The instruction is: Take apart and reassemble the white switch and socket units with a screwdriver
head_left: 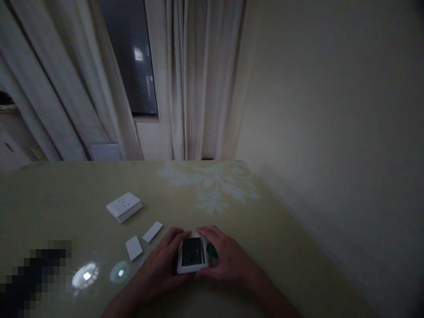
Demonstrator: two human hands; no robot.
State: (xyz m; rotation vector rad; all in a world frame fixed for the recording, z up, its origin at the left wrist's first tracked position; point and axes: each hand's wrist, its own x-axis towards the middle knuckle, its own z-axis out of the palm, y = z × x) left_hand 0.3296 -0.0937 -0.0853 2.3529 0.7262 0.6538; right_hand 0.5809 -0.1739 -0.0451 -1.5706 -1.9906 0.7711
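Both my hands rest on a white square switch frame (pixel 192 265) with a dark inner part, lying on the glossy green table (pixel 265 229). My left hand (pixel 159 265) grips its left edge with curled fingers. My right hand (pixel 225 258) wraps its right edge, and something small and green (pixel 212 251) shows under those fingers. Two small white rectangular pieces (pixel 134 247) (pixel 152 231) lie just left of my left hand.
A white wall socket (pixel 124 206) lies further back on the left. A pixelated dark patch (pixel 33 274) covers the near left. Light spots reflect in the tabletop (pixel 86 274). Curtains (pixel 198 79), a dark window and a plain wall stand behind; the table's right edge runs diagonally.
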